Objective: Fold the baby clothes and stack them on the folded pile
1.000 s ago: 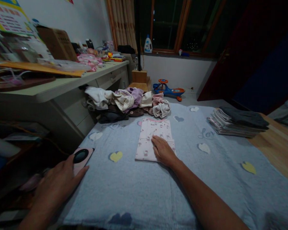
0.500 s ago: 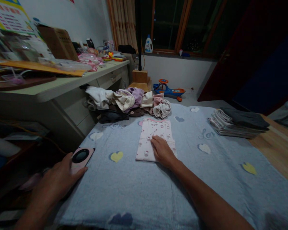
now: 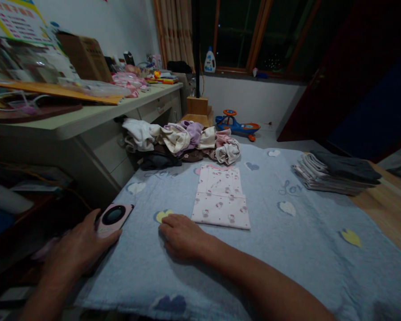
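Note:
A folded pink-white printed garment [image 3: 220,203] lies flat in the middle of the light blue heart-patterned blanket [image 3: 270,249]. My right hand [image 3: 182,236] rests palm down on the blanket just left of the garment, fingers together and lying flat, holding nothing. My left hand [image 3: 76,252] lies at the blanket's left edge with its fingers on a pink phone [image 3: 114,217] with a round black camera.
A heap of unfolded clothes [image 3: 180,140] sits at the blanket's far edge. A stack of folded clothes [image 3: 337,176] lies at the right. A cluttered desk [image 3: 87,116] runs along the left. A toy ride-on car [image 3: 237,125] stands on the floor.
My right hand has slid off the folded garment and moved left and toward me onto the bare blanket. My left hand has stayed on the phone.

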